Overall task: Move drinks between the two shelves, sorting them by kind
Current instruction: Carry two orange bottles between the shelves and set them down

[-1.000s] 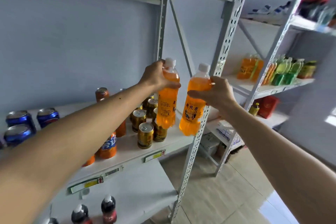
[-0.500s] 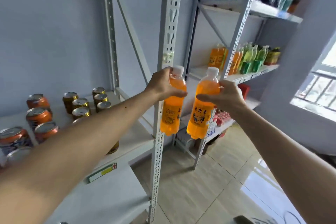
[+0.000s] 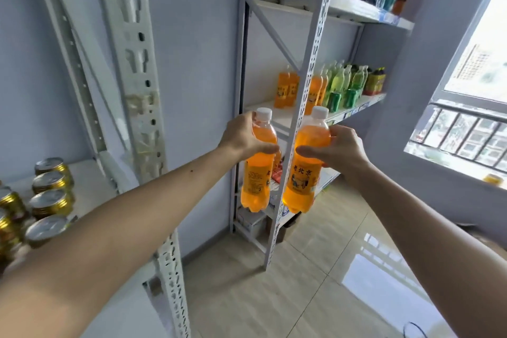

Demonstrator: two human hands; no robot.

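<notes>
place: small stockroom or shop | evidence: white slotted metal shelving point(image 3: 310, 68), drinks grouped by kind – gold cans point(image 3: 50, 195), orange and green bottles point(image 3: 340, 82) | tiled floor point(image 3: 288, 296), barred window point(image 3: 466, 134)

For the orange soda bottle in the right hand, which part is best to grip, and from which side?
Grip the smooth shoulder above the label, from the bottle's right side, as the right hand does now. The orange soda bottle hangs upright, and its body narrows there, so fingers and thumb can wrap around it.

The far shelf point(image 3: 263, 114) is bare at its left end; a perforated upright post point(image 3: 307, 96) crosses before the bottles point(image 3: 343, 82).
</notes>
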